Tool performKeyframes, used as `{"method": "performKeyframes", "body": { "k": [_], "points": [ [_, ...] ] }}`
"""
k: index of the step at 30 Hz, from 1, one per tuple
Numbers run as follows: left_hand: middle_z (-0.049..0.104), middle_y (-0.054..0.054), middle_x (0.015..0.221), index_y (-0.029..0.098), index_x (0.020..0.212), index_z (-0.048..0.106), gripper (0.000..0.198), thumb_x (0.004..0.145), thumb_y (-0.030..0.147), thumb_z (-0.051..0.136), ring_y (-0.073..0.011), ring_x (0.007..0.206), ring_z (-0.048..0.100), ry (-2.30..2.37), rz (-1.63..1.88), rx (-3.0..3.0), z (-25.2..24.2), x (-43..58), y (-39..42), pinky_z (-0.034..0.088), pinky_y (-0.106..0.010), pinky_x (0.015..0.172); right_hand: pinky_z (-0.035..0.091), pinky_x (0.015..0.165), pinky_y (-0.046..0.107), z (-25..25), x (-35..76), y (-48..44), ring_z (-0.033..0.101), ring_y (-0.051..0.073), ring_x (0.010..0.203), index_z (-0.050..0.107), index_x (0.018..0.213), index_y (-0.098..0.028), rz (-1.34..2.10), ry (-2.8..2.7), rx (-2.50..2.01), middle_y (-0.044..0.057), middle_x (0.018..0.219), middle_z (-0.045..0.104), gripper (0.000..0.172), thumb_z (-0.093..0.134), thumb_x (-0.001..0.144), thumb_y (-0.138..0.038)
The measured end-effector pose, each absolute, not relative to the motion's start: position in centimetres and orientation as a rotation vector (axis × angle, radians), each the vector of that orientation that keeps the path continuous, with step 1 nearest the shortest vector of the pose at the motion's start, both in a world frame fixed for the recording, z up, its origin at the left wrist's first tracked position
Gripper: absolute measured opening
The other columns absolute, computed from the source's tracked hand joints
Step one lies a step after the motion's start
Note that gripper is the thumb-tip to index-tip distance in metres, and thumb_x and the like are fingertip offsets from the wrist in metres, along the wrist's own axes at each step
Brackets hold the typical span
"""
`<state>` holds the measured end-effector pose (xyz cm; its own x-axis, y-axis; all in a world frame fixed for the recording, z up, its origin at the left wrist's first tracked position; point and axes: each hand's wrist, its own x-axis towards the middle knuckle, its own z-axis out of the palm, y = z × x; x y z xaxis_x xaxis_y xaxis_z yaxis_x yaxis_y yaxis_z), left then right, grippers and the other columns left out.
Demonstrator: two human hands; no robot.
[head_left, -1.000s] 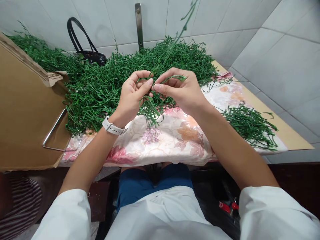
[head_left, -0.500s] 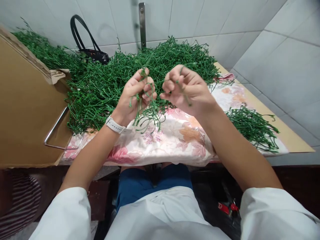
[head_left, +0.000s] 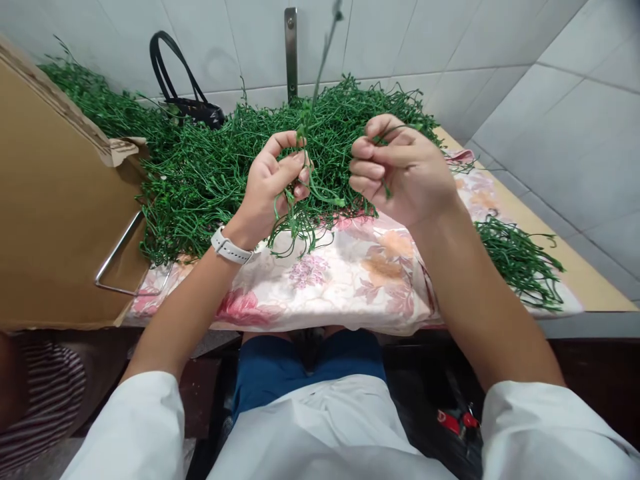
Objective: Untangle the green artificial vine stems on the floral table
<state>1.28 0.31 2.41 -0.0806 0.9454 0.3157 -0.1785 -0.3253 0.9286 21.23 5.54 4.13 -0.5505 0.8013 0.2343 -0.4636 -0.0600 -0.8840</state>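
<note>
My left hand (head_left: 280,173), with a white band on its wrist, is closed round several thin green stems that look like plastic. Curled stem ends (head_left: 297,230) hang below its fingers, and one straight greyish-green stalk (head_left: 325,57) rises above them, blurred at the top. My right hand (head_left: 400,167), a little apart to the right, pinches a short green stem (head_left: 387,189) between thumb and fingers. Part of that stem is hidden by the fingers. Behind both hands lies a large heap of the same stems (head_left: 200,173).
A flowered cloth (head_left: 320,293) covers the table. To the right rests a smaller bundle of stems (head_left: 520,260). A cardboard sheet (head_left: 60,213) stands at the left with a metal wire handle (head_left: 115,250) beside it. A black bag (head_left: 200,113) sits at the tiled wall. A striped sleeve (head_left: 47,393) shows lower left.
My right hand has moved right, away from the left one, still pinching a stem. The stalk above my left hand now leans to the right.
</note>
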Motion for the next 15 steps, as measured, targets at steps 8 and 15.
{"method": "performKeyframes", "body": {
  "k": [8, 15],
  "points": [
    [0.052, 0.003, 0.074, 0.024, 0.113, 0.057, 0.040, 0.093, 0.052, 0.078, -0.0119, 0.068, 0.069, 1.075, 1.624, 1.576, 0.7, 1.7, 0.8, 0.054, -0.020, 0.057, 0.032, 0.040, 0.022, 2.9, 19.2, 3.4, 0.034, 0.009, 0.053, 0.060, 0.095, -0.024, 1.411, -1.671, -0.476, -0.006, 0.066, 0.037, 0.033, 0.088, 0.083, -0.038],
    [0.048, 0.004, 0.075, 0.025, 0.116, 0.053, 0.054, 0.091, 0.069, 0.072, -0.0124, 0.068, 0.067, 1.062, 1.664, 1.687, -0.6, 0.9, 2.2, 0.056, -0.025, 0.062, 0.041, 0.044, 0.025, 2.4, 18.8, 3.1, 0.049, 0.014, 0.063, 0.062, 0.094, -0.025, 1.146, -1.712, -0.548, -0.003, 0.068, 0.042, 0.043, 0.092, 0.079, -0.052]
  ]
}}
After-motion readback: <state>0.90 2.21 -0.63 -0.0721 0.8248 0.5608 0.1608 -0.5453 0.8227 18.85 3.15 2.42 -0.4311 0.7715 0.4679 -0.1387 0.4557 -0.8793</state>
